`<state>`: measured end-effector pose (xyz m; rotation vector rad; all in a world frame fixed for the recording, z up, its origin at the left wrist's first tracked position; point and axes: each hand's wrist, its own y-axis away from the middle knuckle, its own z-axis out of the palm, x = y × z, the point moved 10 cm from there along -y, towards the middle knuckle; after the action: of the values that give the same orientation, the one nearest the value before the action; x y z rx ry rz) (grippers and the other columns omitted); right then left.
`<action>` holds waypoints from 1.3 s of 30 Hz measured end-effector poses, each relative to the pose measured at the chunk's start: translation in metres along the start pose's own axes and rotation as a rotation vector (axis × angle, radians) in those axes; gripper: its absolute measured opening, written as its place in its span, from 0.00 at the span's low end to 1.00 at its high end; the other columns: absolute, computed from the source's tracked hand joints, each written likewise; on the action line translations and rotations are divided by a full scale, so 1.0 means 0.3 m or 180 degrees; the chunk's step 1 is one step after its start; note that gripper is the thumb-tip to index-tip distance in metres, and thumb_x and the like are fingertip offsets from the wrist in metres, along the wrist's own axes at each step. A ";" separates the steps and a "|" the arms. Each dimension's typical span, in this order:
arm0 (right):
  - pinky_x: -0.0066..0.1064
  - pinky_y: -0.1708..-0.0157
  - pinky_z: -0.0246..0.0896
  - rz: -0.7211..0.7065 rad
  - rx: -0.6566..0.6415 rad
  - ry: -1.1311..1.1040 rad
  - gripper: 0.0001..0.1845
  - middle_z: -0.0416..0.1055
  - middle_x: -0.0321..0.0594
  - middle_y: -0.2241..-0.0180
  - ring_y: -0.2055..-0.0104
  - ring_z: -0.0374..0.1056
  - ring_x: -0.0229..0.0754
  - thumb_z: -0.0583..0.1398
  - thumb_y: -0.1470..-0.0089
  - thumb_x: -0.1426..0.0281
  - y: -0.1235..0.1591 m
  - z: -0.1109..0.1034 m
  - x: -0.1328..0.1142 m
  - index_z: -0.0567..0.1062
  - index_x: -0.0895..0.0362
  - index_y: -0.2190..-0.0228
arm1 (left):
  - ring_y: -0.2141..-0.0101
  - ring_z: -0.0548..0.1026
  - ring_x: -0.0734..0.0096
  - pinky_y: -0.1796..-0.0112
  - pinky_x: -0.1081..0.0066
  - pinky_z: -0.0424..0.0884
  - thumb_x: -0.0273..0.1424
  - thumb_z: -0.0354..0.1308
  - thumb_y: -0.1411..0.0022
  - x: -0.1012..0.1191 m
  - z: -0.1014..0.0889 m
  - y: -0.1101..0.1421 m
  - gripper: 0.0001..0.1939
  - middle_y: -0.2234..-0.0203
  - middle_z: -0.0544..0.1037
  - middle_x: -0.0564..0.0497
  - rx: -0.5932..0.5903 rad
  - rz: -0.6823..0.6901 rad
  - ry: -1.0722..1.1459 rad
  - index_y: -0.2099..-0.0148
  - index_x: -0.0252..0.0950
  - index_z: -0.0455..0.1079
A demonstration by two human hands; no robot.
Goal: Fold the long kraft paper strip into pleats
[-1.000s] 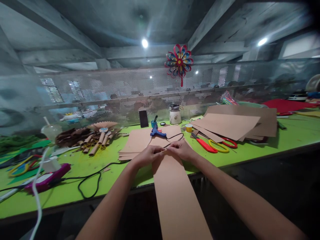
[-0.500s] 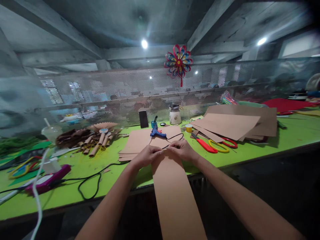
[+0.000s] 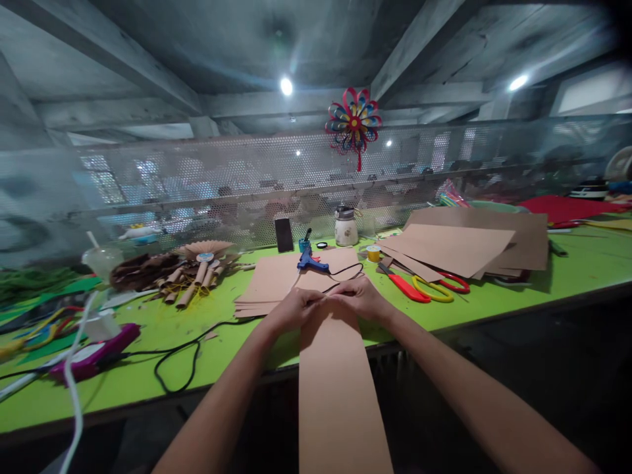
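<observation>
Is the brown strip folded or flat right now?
Mostly flat: the strip hangs smooth off the table edge. Left hand and right hand pinch its far end; any fold there is hidden.

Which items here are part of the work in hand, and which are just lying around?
In hand: brown paper strip, pinched at its far end by left hand and right hand.

Lying about: blue glue gun, red scissors, yellow scissors, stacked brown sheets, pink tool.
</observation>
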<state>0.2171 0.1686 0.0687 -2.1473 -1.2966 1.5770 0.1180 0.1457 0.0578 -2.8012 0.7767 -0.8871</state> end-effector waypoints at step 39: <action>0.23 0.80 0.50 0.0529 -0.0336 -0.0001 0.15 0.64 0.34 0.83 0.80 0.56 0.32 0.60 0.50 0.63 0.000 0.026 0.065 0.74 0.64 0.78 | 0.78 0.61 0.76 0.77 0.76 0.55 0.44 0.49 0.40 -0.043 0.009 -0.017 0.21 0.80 0.66 0.53 0.0008 -0.0198 0.0257 0.71 0.31 0.70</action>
<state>0.2117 0.1801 0.0522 -2.3748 -1.2568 1.6022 0.1128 0.1565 0.0502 -2.8170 0.7014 -1.0162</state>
